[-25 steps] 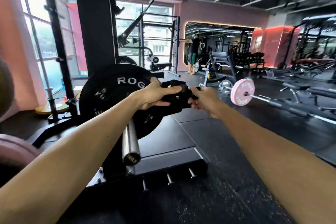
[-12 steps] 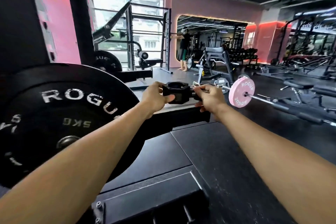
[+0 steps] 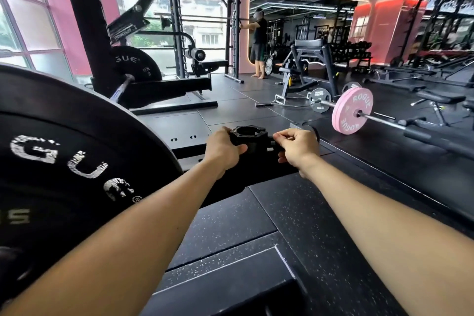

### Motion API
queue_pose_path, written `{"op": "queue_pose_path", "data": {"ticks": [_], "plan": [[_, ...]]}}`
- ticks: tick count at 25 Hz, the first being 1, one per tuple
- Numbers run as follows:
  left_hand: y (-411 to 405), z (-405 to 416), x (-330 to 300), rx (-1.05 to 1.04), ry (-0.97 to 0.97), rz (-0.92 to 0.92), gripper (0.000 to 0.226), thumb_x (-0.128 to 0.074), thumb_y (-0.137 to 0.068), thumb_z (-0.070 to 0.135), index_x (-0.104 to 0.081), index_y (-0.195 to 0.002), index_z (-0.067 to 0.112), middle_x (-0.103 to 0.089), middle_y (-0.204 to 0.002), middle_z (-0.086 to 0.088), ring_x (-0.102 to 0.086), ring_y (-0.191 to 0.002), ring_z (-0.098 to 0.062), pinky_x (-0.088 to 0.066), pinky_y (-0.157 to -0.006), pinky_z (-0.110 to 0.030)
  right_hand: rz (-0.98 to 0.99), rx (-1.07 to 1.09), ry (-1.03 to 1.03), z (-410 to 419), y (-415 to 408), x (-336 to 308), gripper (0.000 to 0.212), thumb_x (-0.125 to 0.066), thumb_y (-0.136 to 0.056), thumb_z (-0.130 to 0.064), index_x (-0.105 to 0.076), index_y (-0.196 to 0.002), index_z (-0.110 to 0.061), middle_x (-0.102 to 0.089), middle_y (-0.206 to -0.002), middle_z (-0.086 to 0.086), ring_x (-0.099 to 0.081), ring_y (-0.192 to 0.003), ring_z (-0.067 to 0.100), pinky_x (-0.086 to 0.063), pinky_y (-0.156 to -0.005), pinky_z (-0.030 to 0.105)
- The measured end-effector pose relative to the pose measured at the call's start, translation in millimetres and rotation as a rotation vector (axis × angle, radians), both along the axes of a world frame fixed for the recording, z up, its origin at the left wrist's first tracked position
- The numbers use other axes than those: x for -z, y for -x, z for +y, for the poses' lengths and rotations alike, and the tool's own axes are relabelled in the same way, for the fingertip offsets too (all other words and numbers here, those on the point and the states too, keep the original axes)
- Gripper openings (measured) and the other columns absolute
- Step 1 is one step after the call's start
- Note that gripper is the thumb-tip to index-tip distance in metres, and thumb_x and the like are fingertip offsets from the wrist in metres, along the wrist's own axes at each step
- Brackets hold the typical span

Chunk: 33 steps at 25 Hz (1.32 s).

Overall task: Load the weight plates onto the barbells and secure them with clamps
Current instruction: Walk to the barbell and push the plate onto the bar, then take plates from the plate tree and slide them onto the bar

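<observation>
Both hands hold the black clamp [image 3: 252,139]; left fingers [image 3: 237,149] wrap it, right fingers [image 3: 282,140] pinch its lever. The big plate [image 3: 64,151] is far left.

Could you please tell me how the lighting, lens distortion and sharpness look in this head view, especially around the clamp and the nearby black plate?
Head view: daylight from the windows at left blows out to white; wide-angle distortion balloons the near black plate and stretches both forearms; the clamp, gripped by the left hand and right hand, is sharp; the pink plates read clearly.
</observation>
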<state>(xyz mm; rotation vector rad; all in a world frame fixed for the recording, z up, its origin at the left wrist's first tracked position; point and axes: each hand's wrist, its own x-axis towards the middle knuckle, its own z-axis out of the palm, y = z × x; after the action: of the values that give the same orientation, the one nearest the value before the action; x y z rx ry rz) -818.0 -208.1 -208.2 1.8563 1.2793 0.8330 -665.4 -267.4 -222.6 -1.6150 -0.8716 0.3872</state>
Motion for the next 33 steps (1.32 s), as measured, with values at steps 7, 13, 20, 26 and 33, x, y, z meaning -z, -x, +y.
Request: {"op": "queue_pose_path", "data": {"ticks": [7,13,20,26,33], "plan": [[0.8,4.4,5.7,0.012,-0.009,0.081,0.061,-0.071,-0.091,0.017,-0.038,-0.142,0.008,-0.054,-0.136,-0.016,-0.054,-0.123,-0.032,-0.043,-0.108,-0.039,-0.09,0.057,0.047,15.3,-0.2,12.1,0.021,-0.068,-0.091,-0.024,-0.069,-0.105,-0.008,-0.068,-0.09,0.007,-0.065,-0.071,0.024,-0.061,-0.069,0.037],[23.1,-36.0,1.7,0.091,-0.093,0.215,0.071,-0.059,-0.099,0.019,-0.016,-0.154,0.009,-0.028,-0.151,-0.018,-0.041,-0.135,-0.036,-0.034,-0.109,-0.037,-0.281,0.087,0.147,-28.5,17.8,2.6,0.053,-0.068,-0.089,-0.038,-0.056,-0.133,-0.01,-0.059,-0.128,0.011,-0.057,-0.117,0.026,-0.042,-0.097,0.032],[76.4,-116.3,-9.1,0.15,-0.203,0.387,0.062,-0.059,-0.099,0.028,-0.029,-0.149,0.006,-0.041,-0.145,-0.019,-0.045,-0.132,-0.033,-0.037,-0.104,-0.035,-0.39,-0.008,0.182,-128.0,64.8,-5.2,0.055,-0.067,-0.091,-0.036,-0.052,-0.139,-0.014,-0.053,-0.142,0.01,-0.051,-0.128,0.026,-0.039,-0.1,0.029],[168.2,-197.3,-32.1,0.1,-0.233,0.312,0.057,-0.062,-0.097,0.03,-0.039,-0.143,0.008,-0.047,-0.142,-0.016,-0.048,-0.13,-0.03,-0.038,-0.103,-0.032,-0.46,-0.115,0.226,-216.5,126.3,-18.9,0.065,-0.065,-0.089,-0.048,-0.048,-0.143,-0.017,-0.049,-0.146,0.005,-0.048,-0.131,0.024,-0.039,-0.102,0.032],[318.4,-227.9,-58.4,-0.18,-0.245,0.23,0.053,-0.066,-0.094,0.028,-0.045,-0.138,0.006,-0.055,-0.134,-0.018,-0.053,-0.123,-0.03,-0.039,-0.101,-0.033,-0.429,-0.338,0.128,-227.3,245.0,-46.2,0.068,-0.069,-0.087,-0.042,-0.043,-0.146,-0.02,-0.047,-0.147,0.003,-0.046,-0.133,0.024,-0.037,-0.11,0.039]]}}
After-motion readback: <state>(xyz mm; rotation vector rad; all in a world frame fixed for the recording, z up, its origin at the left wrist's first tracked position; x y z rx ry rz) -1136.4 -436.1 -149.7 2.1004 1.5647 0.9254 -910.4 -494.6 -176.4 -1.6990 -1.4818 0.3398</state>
